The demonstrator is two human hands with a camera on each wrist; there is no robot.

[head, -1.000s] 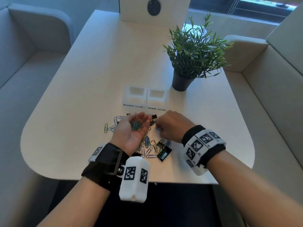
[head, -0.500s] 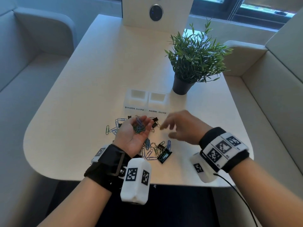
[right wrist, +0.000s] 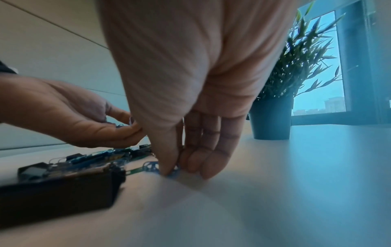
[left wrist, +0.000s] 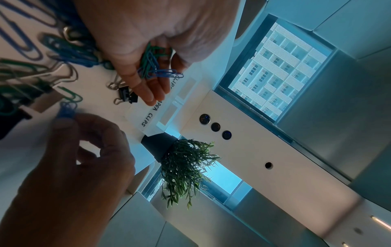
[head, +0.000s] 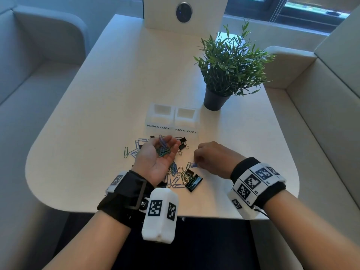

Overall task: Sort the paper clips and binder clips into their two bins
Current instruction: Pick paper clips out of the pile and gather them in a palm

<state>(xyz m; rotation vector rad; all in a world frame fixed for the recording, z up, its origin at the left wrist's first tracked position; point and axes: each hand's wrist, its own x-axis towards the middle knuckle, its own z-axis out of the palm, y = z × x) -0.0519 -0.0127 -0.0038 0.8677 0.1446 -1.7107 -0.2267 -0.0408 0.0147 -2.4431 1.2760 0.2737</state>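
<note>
My left hand [head: 153, 162] lies palm up over the pile and carries a bunch of blue and green paper clips [head: 163, 149] in its cupped palm, also seen in the left wrist view as the bunch [left wrist: 153, 63]. My right hand [head: 212, 158] is down on the table at the pile's right edge. Its thumb and fingertips pinch a blue paper clip [head: 193, 165] that touches the tabletop [right wrist: 171, 173]. Loose paper clips and black binder clips [head: 181, 178] lie under and between the hands. The two white bins, labelled binder clips [head: 161, 114] and paper clips [head: 186, 116], stand just beyond.
A potted plant [head: 214, 100] stands right behind the paper clips bin. A large black binder clip [head: 193, 184] lies at the pile's near edge. The white table [head: 97, 133] has a rounded front edge, with grey seats on both sides.
Half a second ago my right hand hovered with spread fingers near the left palm. It has since dropped to the table and pinched a blue paper clip. The left hand stayed put.
</note>
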